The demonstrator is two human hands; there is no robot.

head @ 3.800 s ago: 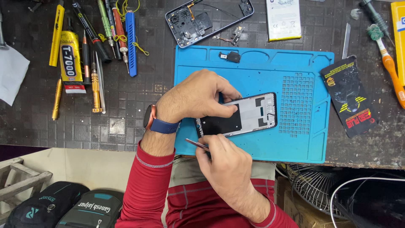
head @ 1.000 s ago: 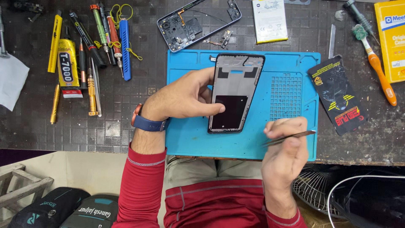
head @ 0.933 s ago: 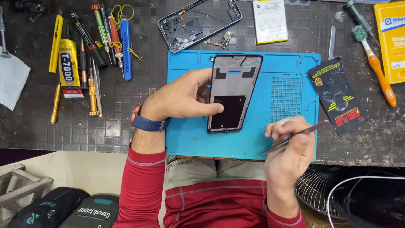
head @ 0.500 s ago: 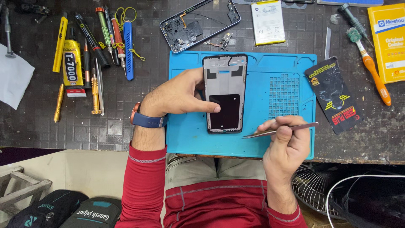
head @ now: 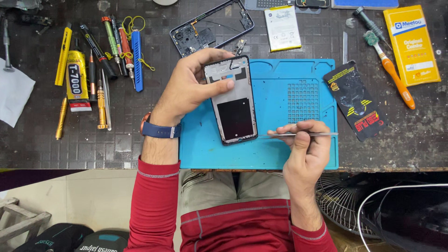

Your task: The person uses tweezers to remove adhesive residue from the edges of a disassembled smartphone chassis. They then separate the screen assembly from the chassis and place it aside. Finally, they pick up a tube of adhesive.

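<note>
1. Change vs the earlier frames: the flat rectangular phone screen frame w/ black panel and grey metal back (head: 232, 100) lay crosswise on the mat w/ both hands on it; it's now turned upright and lifted at the top end, and the tool hand has pulled off to the side. Judging by that, prying has paused and the part is being turned over for a look.
2. Left of the hands: yellow glue tube (head: 74, 77), row of screwdrivers, blue-handled tool (head: 136, 60), all well apart from the fingers.
3. Left hand (head: 189, 88), dark blue wristband: fingers curled round the frame's top-left edge, thumb pressed across its front near the top. Closed grip on the frame.
4. Frame sits between both hands, lower end over the blue silicone work mat (head: 298, 158); can't tell if it touches.
5. Right hand (head: 303, 149): pinched shut on thin silver metal tweezers (head: 298, 135), held level, tip pointing at the frame's lower right edge, just beside it, not touching.
6. Right of that hand: black pouch w/ yellow marks (head: 357, 107), orange-handled brush (head: 394, 77), yellow box (head: 411, 44).
</note>
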